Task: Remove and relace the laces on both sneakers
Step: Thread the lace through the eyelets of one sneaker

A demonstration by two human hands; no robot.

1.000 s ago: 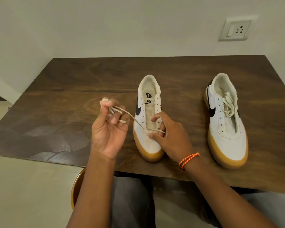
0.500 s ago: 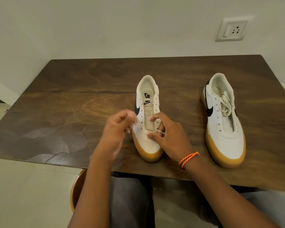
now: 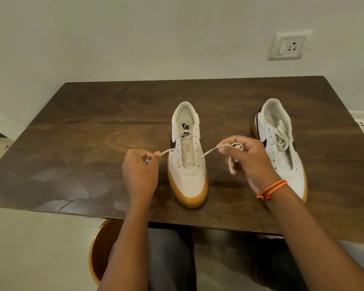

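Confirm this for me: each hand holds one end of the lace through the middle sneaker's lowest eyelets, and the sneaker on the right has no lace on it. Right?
Not quite. The head view shows the right sneaker has a loose lace bundled on its tongue. The rest stands: the left hand and right hand each hold one end of the lace through the middle sneaker's lowest eyelets.

Your forearms are bare, with no sleeves reaching into view. Around your right wrist sits an orange braided cord bracelet (image 3: 271, 189), wound in two strands with a small knot at its 7 o'clock end. Down at 6 o'clock, your legs are in dark grey trousers (image 3: 168, 259).
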